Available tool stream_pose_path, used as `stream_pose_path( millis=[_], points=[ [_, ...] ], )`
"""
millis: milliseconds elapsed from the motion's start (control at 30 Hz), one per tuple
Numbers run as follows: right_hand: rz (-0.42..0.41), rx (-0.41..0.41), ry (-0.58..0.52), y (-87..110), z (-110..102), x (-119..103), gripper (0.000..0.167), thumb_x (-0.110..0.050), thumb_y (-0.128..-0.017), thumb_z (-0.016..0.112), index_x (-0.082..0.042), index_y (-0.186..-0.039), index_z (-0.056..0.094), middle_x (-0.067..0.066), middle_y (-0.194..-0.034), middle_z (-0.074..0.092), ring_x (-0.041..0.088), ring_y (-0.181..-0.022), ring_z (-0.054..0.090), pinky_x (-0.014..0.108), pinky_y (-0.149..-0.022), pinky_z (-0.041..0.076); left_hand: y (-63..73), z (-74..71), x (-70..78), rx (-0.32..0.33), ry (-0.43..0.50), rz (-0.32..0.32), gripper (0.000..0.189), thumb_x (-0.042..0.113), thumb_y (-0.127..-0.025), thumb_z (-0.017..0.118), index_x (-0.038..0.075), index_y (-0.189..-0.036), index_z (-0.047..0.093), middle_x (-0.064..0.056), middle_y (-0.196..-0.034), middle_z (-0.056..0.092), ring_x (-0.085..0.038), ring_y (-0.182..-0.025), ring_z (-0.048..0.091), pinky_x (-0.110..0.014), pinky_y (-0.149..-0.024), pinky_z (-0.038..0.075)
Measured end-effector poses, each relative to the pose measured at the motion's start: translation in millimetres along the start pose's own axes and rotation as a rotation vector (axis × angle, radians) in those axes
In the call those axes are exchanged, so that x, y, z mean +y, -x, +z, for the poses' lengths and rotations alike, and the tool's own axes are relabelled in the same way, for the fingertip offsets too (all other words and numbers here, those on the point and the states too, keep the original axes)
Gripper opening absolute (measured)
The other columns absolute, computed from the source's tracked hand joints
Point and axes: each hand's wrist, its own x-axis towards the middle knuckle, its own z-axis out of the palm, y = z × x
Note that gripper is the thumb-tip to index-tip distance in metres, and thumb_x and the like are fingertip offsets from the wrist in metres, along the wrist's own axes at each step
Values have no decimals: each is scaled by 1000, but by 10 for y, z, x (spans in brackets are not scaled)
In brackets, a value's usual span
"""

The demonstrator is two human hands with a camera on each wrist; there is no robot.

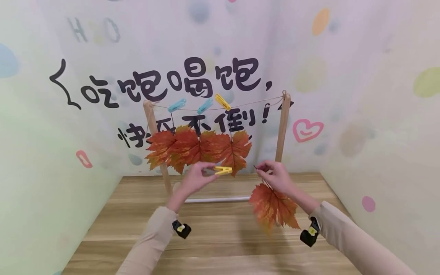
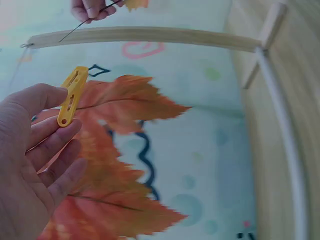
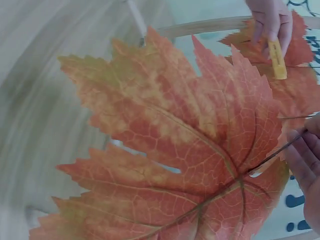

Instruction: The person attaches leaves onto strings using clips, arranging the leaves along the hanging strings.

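My left hand (image 1: 199, 177) pinches a yellow clothespin (image 1: 224, 170) between thumb and fingers, in front of the hanging leaves. In the left wrist view the clothespin (image 2: 73, 96) points upward from the fingertips. My right hand (image 1: 275, 176) pinches the thin dark stem of an orange-red maple leaf (image 1: 273, 206), which hangs below that hand. The right wrist view shows this leaf (image 3: 200, 165) large, its stem running to the fingers. Three similar leaves (image 1: 233, 149) hang in an overlapping row from a string, held by two blue clothespins (image 1: 205, 106) and one yellow clothespin (image 1: 222, 102).
The string is tied between a left wooden post (image 1: 148, 110) and a right wooden post (image 1: 283, 126). A pale rod (image 1: 216, 199) runs low between them, over the wood-grain table (image 1: 206, 236). Behind stands a printed backdrop (image 1: 220, 34) with dark lettering.
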Motion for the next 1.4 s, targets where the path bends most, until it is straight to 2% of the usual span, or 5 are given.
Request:
stream_pose_path(
  millis=[133,300,633,967,1400],
  points=[
    [3,53,-8,-118,-61,-217,6,5,-83,60,6,-88,63,16,-77,63,31,-68,60,20,-57,51,-170,-226,148,25,-21,9,33,15,-75,74,3,-105,66,-9,-90,65,-19,-68,58,-22,-55,47],
    [30,140,-21,-256,-91,-311,9,3,-84,59,9,-89,62,20,-77,63,26,-67,58,14,-57,48,-369,-364,329,58,85,-18,30,15,-78,72,3,-104,63,-11,-98,65,-22,-80,64,-27,-67,54],
    [66,271,-101,-550,-100,-307,11,1,-85,59,10,-91,62,24,-80,63,33,-71,60,12,-59,48,-673,-465,702,129,149,32,31,17,-78,71,5,-105,61,-9,-101,62,-22,-89,61,-29,-77,53],
    [96,395,-149,-864,-187,-228,17,-5,-85,59,10,-95,62,23,-83,63,8,-66,60,12,-61,47,-906,-625,938,193,138,103,32,16,-79,71,5,-107,63,-8,-103,63,-16,-96,57,-27,-78,51],
    [130,414,-160,-1041,-269,-334,18,-7,-87,59,7,-96,62,21,-87,63,22,-74,61,13,-64,48,-1083,-686,1081,285,116,107,38,17,-79,70,5,-114,60,-7,-106,63,-15,-97,55,-24,-78,50]
  ],
)
